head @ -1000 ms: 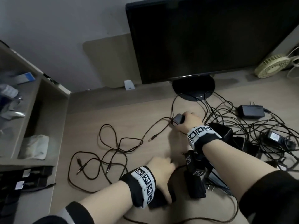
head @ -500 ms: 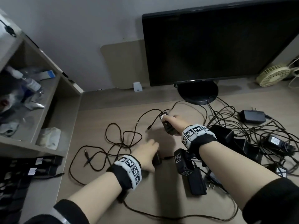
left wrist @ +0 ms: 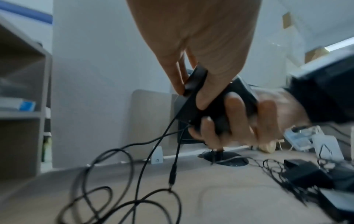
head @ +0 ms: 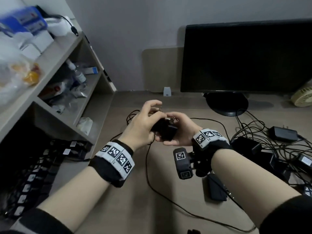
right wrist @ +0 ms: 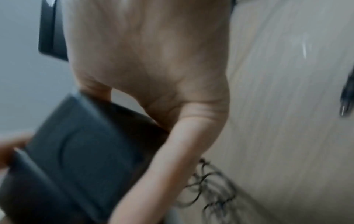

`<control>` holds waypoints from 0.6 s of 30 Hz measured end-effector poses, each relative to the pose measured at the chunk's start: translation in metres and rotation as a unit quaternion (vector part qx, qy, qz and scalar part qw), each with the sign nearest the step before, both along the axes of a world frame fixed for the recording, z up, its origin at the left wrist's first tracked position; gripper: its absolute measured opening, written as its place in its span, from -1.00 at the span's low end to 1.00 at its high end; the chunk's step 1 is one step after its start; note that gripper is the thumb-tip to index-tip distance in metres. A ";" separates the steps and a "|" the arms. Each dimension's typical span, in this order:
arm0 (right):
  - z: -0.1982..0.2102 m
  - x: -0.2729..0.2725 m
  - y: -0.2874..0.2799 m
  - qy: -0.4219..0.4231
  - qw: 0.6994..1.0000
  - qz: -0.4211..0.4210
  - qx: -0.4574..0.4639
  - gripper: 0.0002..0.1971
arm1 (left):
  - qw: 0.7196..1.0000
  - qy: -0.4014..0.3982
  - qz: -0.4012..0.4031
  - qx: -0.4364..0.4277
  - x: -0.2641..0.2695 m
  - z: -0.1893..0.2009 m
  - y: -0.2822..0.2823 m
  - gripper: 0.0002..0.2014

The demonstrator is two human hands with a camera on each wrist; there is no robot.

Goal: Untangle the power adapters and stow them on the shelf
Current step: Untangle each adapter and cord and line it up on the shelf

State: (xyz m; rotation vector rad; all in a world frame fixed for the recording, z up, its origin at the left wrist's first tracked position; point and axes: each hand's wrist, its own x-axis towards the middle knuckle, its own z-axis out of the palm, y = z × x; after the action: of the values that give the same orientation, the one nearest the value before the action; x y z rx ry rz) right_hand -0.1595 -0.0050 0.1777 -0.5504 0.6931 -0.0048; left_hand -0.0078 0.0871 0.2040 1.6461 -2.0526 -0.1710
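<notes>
Power adapters (head: 166, 130), two black bricks pressed together, are held up off the desk (head: 118, 208) between both hands, at about the centre of the head view. The left hand (head: 141, 125) comes in from eight o'clock and pinches one brick between thumb and curled fingers; the left-wrist view shows that thumb lying across the black casing (left wrist: 193, 84). The right hand (head: 179, 130) comes in from four o'clock and cups the other brick from below, its fingers (left wrist: 235, 109) wrapped round the body. In the right-wrist view, which is blurred, the brick (right wrist: 80, 151) fills the seven o'clock corner under the palm. Thin black cords (left wrist: 134, 181) hang from the held bricks and lie in loose loops on the desk. At three o'clock a tangled pile of further adapters and cables (head: 270, 149) rests on the desk, with one brick (head: 283, 133) at its far edge and another (head: 217, 188) lying just beside the right forearm. A dark monitor (head: 244, 58) stands at one o'clock, a small fan (head: 303, 97) at its right. The shelf (head: 55, 65) rises at ten o'clock, its compartments holding bottles and packets, and a row of black adapters (head: 50, 164) sits in its lowest bay at eight o'clock.
</notes>
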 end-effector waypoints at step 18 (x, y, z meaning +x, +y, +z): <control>0.069 0.025 0.032 -0.055 0.958 0.094 -0.266 -0.61 | 0.980 0.105 0.156 0.070 0.033 0.023 0.037 -0.12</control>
State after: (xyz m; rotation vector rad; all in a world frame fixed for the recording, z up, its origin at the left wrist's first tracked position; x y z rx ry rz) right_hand -0.1344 0.0273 0.2468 -1.1241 0.5242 -0.0462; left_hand 0.0252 0.1244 0.2266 1.9209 -1.6352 -0.3700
